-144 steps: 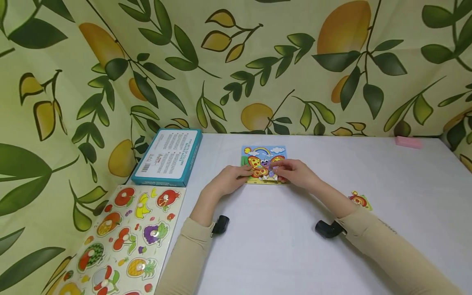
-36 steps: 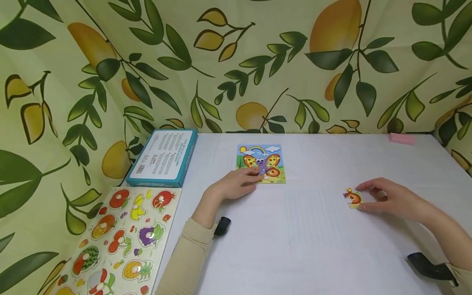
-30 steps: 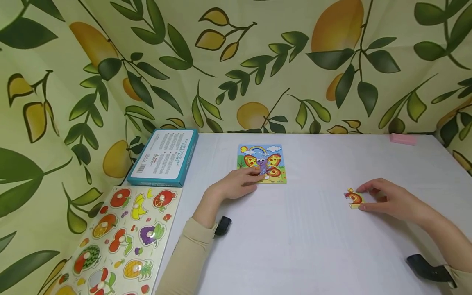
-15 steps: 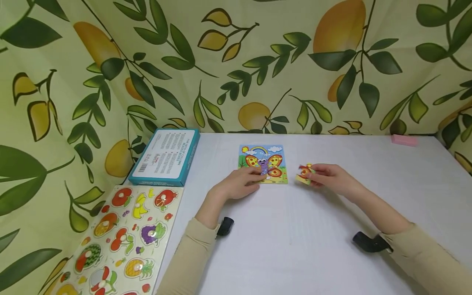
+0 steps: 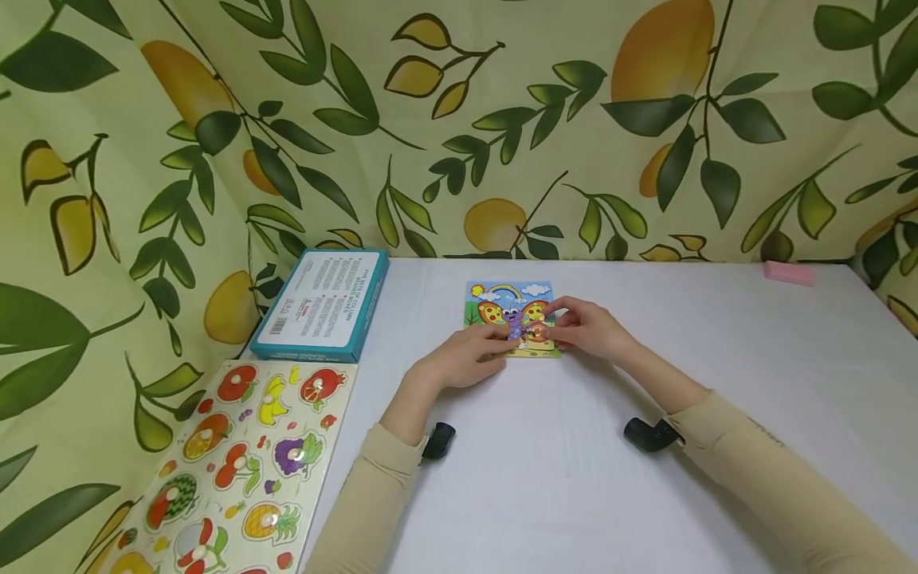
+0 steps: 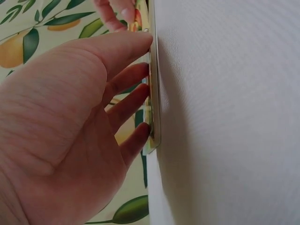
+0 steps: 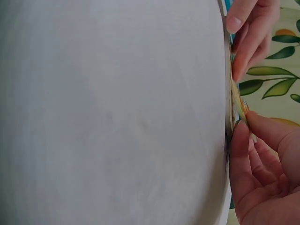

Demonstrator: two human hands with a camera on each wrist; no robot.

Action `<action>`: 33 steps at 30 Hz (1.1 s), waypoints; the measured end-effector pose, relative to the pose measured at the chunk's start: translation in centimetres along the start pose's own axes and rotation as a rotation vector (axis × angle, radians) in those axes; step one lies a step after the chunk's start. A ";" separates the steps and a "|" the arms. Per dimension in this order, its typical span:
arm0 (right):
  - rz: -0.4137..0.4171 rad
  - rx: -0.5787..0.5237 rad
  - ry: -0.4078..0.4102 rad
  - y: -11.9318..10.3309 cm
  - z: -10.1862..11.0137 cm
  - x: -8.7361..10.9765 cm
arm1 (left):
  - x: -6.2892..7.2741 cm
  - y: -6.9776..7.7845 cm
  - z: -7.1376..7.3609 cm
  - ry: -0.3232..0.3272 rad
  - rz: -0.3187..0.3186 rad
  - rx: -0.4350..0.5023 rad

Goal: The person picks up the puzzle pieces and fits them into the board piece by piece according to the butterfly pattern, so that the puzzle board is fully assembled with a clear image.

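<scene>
A square butterfly jigsaw puzzle (image 5: 505, 292) lies flat near the back of the table. The fingertips of my left hand (image 5: 462, 359) press on its lower left part, fingers fairly straight; the left wrist view has them lined up along the board (image 6: 153, 112). My right hand (image 5: 590, 328) pinches a puzzle piece (image 5: 539, 341) with a red and orange swirl between thumb and fingers, over the board's lower right area. In the right wrist view the piece (image 7: 241, 107) is tilted, with one edge at the board. Left fingers cover part of the picture.
At the left stand a teal and white box (image 5: 319, 303) and, in front of it, a fruit knob puzzle board (image 5: 237, 430). A pink block (image 5: 789, 273) lies at the far right. Patterned fabric hangs behind the white-covered table (image 5: 545, 478).
My right hand took the loose puzzle piece from the table at the right and carried it left onto the board. The left hand has stayed at the board.
</scene>
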State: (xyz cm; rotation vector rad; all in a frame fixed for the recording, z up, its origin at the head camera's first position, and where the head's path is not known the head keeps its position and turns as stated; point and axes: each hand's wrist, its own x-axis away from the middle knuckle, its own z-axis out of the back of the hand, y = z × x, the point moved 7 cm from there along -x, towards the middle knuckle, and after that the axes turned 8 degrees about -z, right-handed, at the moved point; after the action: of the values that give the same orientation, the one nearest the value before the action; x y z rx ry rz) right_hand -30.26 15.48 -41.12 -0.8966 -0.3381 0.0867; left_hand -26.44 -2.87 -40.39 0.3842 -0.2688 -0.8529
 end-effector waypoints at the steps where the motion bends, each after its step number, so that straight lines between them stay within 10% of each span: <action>1: 0.012 0.022 0.007 -0.1 0.0 0.0 | 0.0 0.0 0.0 -0.002 0.000 -0.001; 12: 0.135 0.227 0.127 -1.6 -0.1 0.4 | 0.1 0.4 0.0 -0.019 -0.006 -0.009; 33: 0.103 0.190 0.115 -1.2 -0.5 -0.3 | 0.0 0.4 -0.4 -0.067 0.000 -0.099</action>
State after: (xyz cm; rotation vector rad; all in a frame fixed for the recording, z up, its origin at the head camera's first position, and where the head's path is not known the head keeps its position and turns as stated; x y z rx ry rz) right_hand -30.48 14.25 -40.60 -0.7272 -0.1732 0.1588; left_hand -26.04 -2.52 -40.59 0.2635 -0.2868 -0.8763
